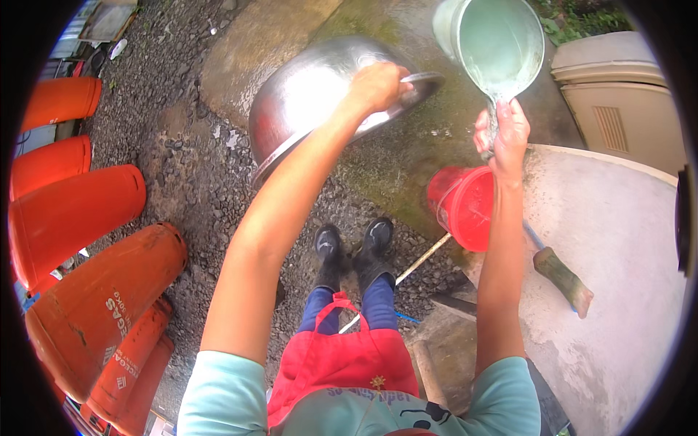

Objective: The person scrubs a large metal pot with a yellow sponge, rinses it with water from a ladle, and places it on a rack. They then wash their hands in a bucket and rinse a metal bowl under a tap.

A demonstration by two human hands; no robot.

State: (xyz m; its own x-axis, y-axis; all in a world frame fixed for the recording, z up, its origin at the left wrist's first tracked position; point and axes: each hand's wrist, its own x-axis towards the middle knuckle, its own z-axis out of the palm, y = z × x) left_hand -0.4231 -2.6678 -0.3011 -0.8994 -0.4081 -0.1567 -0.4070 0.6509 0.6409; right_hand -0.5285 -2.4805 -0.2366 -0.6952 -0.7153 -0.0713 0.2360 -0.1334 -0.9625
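My left hand (pixel 381 87) grips the rim of a large shiny metal basin (pixel 305 92), which is tilted with its rounded outside facing me. To its right, my right hand (pixel 504 131) holds the handle of a pale green plastic dipper (pixel 501 49), its round mouth turned towards the camera. Whether water is inside the dipper I cannot tell. Below my right hand, partly behind the forearm, a red plastic bucket (pixel 461 204) with a wire handle stands on the ground. The inside of the basin is hidden.
Several orange gas cylinders (pixel 82 218) line the left side. Wet concrete (pixel 403 180) and gravel (pixel 207 196) lie underfoot. At right are a pale concrete surface (pixel 616 234) and a beige cabinet-like object (pixel 621 98). A thin pole (pixel 425 257) lies beside my black boots (pixel 376 245).
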